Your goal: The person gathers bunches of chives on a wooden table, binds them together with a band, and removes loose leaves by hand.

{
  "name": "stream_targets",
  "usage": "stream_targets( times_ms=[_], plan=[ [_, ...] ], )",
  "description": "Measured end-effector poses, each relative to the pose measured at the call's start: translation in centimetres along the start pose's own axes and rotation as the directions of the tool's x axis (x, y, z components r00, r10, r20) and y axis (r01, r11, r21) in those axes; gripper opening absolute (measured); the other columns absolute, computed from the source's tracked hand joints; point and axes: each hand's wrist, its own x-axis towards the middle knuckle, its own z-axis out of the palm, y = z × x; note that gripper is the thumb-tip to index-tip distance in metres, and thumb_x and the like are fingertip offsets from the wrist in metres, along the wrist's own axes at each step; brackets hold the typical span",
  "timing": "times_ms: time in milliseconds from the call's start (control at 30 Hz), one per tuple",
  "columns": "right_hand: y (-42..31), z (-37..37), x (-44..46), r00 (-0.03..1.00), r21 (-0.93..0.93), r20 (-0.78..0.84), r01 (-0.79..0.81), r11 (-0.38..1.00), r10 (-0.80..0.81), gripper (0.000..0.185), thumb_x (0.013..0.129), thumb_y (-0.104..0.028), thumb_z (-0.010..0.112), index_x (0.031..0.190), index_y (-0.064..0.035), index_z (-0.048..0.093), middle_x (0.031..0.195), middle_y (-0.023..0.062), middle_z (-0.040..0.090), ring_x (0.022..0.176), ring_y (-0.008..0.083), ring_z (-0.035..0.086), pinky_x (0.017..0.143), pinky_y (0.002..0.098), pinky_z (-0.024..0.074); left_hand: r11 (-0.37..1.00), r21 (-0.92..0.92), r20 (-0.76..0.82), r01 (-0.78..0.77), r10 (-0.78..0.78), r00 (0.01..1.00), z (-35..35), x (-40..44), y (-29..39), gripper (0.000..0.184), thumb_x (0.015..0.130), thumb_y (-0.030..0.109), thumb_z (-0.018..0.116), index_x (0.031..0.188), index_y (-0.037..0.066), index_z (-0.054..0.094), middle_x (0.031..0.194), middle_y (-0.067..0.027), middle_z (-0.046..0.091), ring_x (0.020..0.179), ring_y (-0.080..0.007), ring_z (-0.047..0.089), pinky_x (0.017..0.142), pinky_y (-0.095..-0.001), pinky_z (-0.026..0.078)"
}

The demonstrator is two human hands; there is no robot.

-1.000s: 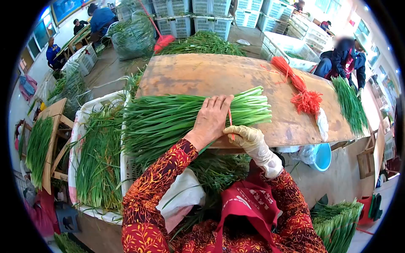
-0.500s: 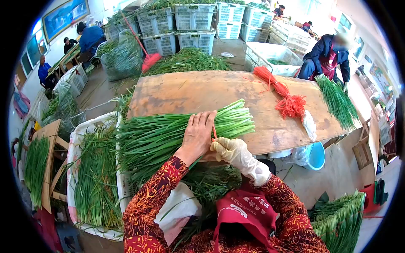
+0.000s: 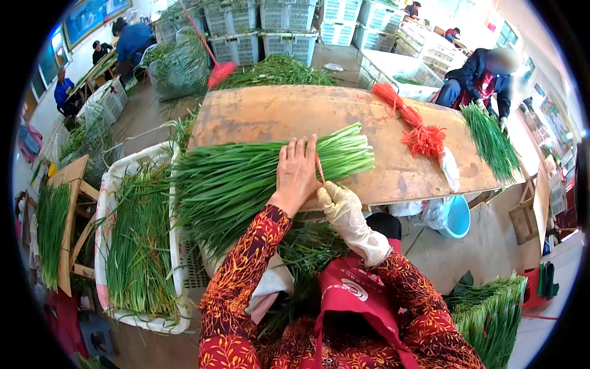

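Observation:
A bundle of long green stalks (image 3: 227, 178) lies across the wooden board, its pale cut ends to the right and its leaves to the left. My bare left hand (image 3: 297, 171) is wrapped over the bundle near the pale end, fingers pressed together on top. Just right of it, a thin red tie (image 3: 319, 167) runs across the stalks. My right hand (image 3: 340, 208), in a cream glove, pinches the lower part of this tie at the board's front edge.
Red ties (image 3: 424, 140) lie bunched on the board (image 3: 270, 111). A white crate (image 3: 178, 246) of greens stands at left, a blue basin (image 3: 456, 216) below right. At the board's far right, a co-worker (image 3: 482, 80) handles another bundle (image 3: 491, 138).
My right hand has drawn slightly down from the bundle, with the tie still pinched. My left hand stays on the stalks. The whole view has shifted with the head.

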Motion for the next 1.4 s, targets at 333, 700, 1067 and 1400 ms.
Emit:
stream_targets(
  times_ms=[333,700,1067,1400],
  plan=[
    [0.3,0.1,-1.3,0.995,-0.040,0.027,0.095,0.995,-0.094,0.017,0.089,-0.015,0.052,0.080,-0.0015,0.056,0.062,0.0157,0.051,0.057,0.0267,0.049,0.057,0.0351,0.0410,1.000,0.006,-0.024,-0.025,0.026,0.999,0.0,-1.0,0.2,0.085,0.059,0.033,0.073,0.131,0.005,0.037,0.125,-0.0135,0.044,0.119,-0.0295,0.040,0.103,-0.0410,0.028],
    [2.4,-0.8,0.9,0.937,0.389,0.241,-0.333,0.859,0.254,0.049,0.091,-0.031,0.055,0.120,0.0084,0.051,0.107,0.0150,0.062,0.098,0.0157,0.056,0.085,0.0268,0.0431,0.983,0.064,0.018,-0.174,0.173,0.985,-3.2,-1.9,1.1,0.081,0.067,0.010,0.068,0.138,0.007,0.028,0.137,-0.0140,0.033,0.129,-0.0312,0.030,0.109,-0.0474,0.020],
    [1.5,-1.6,1.6,0.958,0.352,0.228,-0.246,0.903,0.172,0.032,0.091,-0.028,0.050,0.103,0.0002,0.060,0.079,0.0052,0.060,0.074,0.0105,0.049,0.066,0.0272,0.0432,0.909,-0.416,-0.115,0.024,-0.078,0.990,-2.6,-5.2,2.9,0.035,0.070,0.004,0.068,0.101,0.005,0.053,0.093,-0.0083,0.051,0.091,-0.0268,0.050,0.080,-0.0373,0.043],
    [1.4,-0.7,1.9,0.967,0.494,0.183,-0.245,0.834,0.175,0.029,0.091,-0.026,0.054,0.097,0.0024,0.058,0.078,-0.0008,0.055,0.072,0.0070,0.046,0.064,0.0223,0.0404,0.839,-0.535,-0.134,0.093,-0.194,0.972,-1.1,-4.8,2.4,0.026,0.069,0.005,0.069,0.094,0.008,0.063,0.092,-0.0066,0.051,0.088,-0.0254,0.048,0.073,-0.0359,0.040]
  ],
)
